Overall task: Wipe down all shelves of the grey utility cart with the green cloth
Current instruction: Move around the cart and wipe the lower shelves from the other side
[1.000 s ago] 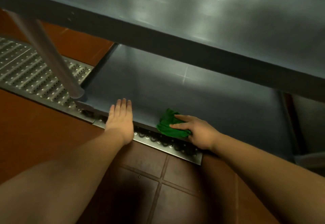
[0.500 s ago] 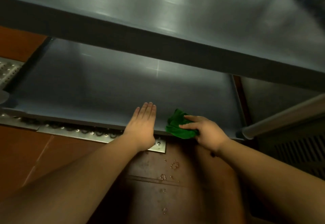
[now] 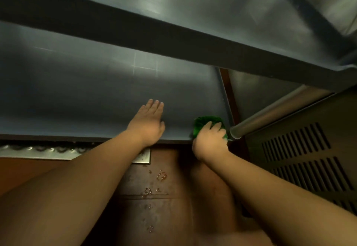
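Observation:
The grey utility cart's bottom shelf (image 3: 87,95) fills the middle of the head view, with a higher shelf (image 3: 193,4) overhanging it. The bunched green cloth (image 3: 204,122) lies at the bottom shelf's front right corner. My right hand (image 3: 210,139) sits on top of it, fingers curled over the cloth, hiding its near part. My left hand (image 3: 148,124) rests flat on the shelf by the front edge, fingers straight and together, a short way left of the cloth.
A metal cart leg (image 3: 270,110) rises from the front right corner beside the cloth. A dark vented panel (image 3: 309,158) stands at the right. Below the shelf lie brown floor tiles (image 3: 164,197) with water drops and a perforated metal drain grate (image 3: 48,152) at the left.
My right hand has slid the cloth rightward along the front edge to the right corner. My left hand has stayed flat on the shelf while the view shifted right.

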A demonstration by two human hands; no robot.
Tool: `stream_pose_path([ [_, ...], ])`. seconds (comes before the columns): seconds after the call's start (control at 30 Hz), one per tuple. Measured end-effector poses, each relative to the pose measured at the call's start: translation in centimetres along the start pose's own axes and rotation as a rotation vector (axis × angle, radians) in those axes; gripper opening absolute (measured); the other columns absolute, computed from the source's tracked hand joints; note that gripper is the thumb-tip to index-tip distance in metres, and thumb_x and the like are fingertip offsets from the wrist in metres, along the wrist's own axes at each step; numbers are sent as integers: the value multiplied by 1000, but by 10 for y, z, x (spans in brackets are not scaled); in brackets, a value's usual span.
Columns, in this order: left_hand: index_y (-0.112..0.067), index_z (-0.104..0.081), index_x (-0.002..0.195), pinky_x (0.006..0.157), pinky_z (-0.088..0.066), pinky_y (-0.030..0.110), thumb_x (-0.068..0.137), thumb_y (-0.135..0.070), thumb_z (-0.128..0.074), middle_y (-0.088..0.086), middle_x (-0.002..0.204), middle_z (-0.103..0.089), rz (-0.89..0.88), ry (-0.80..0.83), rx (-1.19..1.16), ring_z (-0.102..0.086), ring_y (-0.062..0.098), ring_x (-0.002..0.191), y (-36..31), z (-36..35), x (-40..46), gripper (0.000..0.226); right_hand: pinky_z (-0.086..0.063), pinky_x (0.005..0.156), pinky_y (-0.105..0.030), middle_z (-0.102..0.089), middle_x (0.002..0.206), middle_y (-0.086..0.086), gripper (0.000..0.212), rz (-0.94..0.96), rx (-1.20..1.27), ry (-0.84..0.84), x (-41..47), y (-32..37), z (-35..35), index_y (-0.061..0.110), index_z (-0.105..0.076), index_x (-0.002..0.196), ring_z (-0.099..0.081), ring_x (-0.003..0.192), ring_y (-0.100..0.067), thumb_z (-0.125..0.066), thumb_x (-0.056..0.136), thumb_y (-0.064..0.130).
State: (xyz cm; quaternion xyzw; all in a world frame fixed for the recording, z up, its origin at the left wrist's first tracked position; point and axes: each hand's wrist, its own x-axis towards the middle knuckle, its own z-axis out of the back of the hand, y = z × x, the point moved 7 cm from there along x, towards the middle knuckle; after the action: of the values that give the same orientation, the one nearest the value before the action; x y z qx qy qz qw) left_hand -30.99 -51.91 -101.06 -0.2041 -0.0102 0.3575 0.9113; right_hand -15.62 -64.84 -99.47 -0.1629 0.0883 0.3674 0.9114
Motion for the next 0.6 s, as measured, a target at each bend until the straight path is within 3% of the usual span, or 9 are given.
stream_pose_path([
  [0.1,-14,3,154,122,1,38,101,-41,-19,5,163,6,-17,7,72,9,20,150,-6,-21,-2,64,-23,115,-53,-18,154,-36,78,-55,31,-91,27,6,-4,-8,-14,151,-28,137,-50,-46,94,34],
  [0.27,-9,12,152,122,4,39,99,-44,-12,8,161,17,44,13,90,18,20,148,-1,-32,-1,68,-31,111,-46,-18,157,-29,68,-169,131,-125,61,-4,0,-5,-9,153,-32,136,-44,-41,100,26],
  [0.6,-10,14,151,121,8,38,100,-44,-7,8,160,20,44,32,127,21,20,146,-2,-35,-1,65,-26,117,-49,-17,158,-26,67,-104,298,-244,102,-13,19,-1,-11,154,-24,143,-43,-44,97,15],
])
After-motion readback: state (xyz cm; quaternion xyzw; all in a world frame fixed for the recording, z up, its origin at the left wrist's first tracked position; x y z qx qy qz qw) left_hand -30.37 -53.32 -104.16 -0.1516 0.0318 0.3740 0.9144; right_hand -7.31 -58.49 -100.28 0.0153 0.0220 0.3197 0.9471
